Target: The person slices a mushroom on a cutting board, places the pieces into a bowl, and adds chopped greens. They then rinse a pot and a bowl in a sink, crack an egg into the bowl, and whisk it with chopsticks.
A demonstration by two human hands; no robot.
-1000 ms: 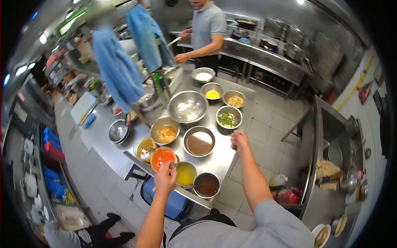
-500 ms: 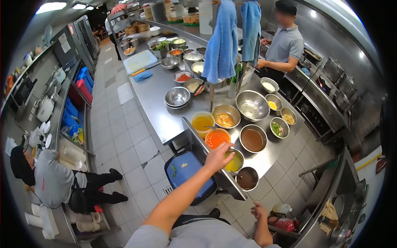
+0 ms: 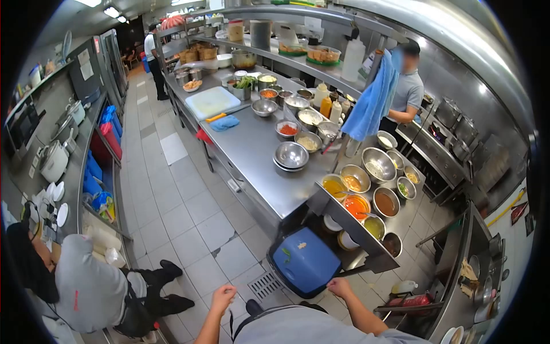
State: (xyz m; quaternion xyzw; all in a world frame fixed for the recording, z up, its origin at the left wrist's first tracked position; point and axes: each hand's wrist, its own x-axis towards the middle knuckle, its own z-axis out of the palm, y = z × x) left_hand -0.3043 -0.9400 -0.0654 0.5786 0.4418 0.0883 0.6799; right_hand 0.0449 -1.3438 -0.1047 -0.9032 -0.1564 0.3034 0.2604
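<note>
Low in the head view my left hand (image 3: 224,298) hangs over the tiled floor with its fingers curled in, and nothing shows in it. My right hand (image 3: 341,288), also closed with nothing visible in it, is beside the front right corner of the blue bin lid (image 3: 306,261). Green and pale scraps lie on that lid. Beyond it, behind an upright metal panel (image 3: 358,226), stand a bowl of orange-red sauce (image 3: 356,206), a bowl of yellow-green liquid (image 3: 374,227) and a bowl of brown sauce (image 3: 386,202).
A long steel counter (image 3: 246,163) carries stacked metal bowls (image 3: 291,155), a white cutting board (image 3: 213,103) and a blue cloth (image 3: 224,122). A blue towel (image 3: 372,100) hangs nearby. One person (image 3: 94,281) bends at the left; another (image 3: 408,92) stands across the counter.
My left hand has drawn back from over the sauce bowls to low over the floor. My right hand is now beside the bin lid. The view has turned left.
</note>
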